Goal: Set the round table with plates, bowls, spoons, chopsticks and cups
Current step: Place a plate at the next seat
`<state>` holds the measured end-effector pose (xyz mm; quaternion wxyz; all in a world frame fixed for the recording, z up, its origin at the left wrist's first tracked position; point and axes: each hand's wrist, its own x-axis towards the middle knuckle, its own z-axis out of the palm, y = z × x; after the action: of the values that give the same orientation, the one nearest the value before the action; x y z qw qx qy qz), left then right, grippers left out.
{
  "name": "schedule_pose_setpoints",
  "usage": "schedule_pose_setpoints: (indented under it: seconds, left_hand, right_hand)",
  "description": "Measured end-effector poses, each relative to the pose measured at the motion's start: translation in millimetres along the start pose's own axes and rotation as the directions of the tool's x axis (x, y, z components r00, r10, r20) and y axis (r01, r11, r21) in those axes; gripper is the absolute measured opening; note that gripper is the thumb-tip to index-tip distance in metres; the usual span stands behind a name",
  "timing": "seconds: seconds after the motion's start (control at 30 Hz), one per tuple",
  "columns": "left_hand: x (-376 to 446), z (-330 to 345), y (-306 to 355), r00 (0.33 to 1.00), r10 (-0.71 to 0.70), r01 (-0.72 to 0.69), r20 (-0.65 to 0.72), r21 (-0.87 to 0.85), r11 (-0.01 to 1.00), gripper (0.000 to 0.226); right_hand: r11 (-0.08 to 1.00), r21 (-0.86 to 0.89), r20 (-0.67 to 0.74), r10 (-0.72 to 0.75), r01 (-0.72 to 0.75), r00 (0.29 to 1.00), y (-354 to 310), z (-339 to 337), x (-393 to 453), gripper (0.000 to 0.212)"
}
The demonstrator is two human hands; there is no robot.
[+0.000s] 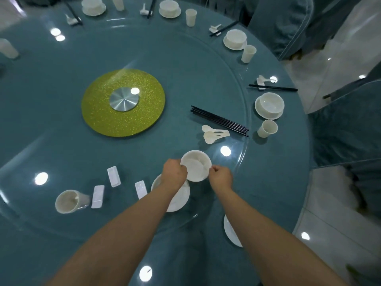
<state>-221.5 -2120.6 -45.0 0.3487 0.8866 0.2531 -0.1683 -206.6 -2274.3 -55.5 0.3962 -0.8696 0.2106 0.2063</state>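
- Both hands are gripping one white bowl [196, 166] by its rim: the left hand [174, 174] is pinching the near-left edge, the right hand [221, 176] the right edge.
- The bowl is hanging over the glass turntable [237, 83], just beyond a stack of plates [179, 200] that is lying partly under the left wrist.
- A single plate [231, 232] is waiting at the table's near edge, back toward the person and beside the right forearm, so the right hand is sitting nearer to it.
- My guess is the bowl is heading for that plate, travelling back and to the right.
- Loose chopsticks [219, 120] and spoons [214, 134] are lying farther out, to the right.
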Motion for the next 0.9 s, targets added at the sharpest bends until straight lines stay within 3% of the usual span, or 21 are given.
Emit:
schedule_pose_setpoints:
  seconds: [0.13, 0.27, 0.5, 0.77, 0.9]
  left_hand:
    - [-6.2, 2.0, 4.1, 1.000, -0.014, 0.013, 0.010, 0.115, 0.993, 0.022]
    - [-13.9, 1.6, 9.8, 0.999, -0.023, 0.013, 0.037, 0.258, 0.966, 0.024]
    - [-22.9, 3.6, 17.4, 0.999, -0.014, 0.005, 0.053, 0.159, 0.987, 0.025]
    - [-18.8, 5.4, 16.8, 0.999, 0.006, -0.001, -0.032, 0.176, 0.984, 0.021]
    - [-14.7, 5.4, 15.0, 0.997, 0.015, -0.006, -0.081, 0.118, 0.993, 0.032]
  right_hand:
    - [0.999, -0.039, -0.011, 0.003, -0.003, 1.000, -5.0, 1.7, -8.3, 0.033]
    - [0.997, -0.082, 0.024, 0.011, -0.009, 1.000, -9.9, 2.4, -14.6, 0.021]
    - [0.960, -0.273, 0.028, -0.061, 0.067, 0.998, -12.6, 4.6, -21.9, 0.032]
    - [0.995, -0.086, -0.039, -0.052, 0.048, 0.998, -6.4, -0.4, -10.7, 0.024]
    - [1.000, 0.009, -0.085, 0.003, -0.002, 0.996, -9.8, -1.1, -4.0, 0.020]
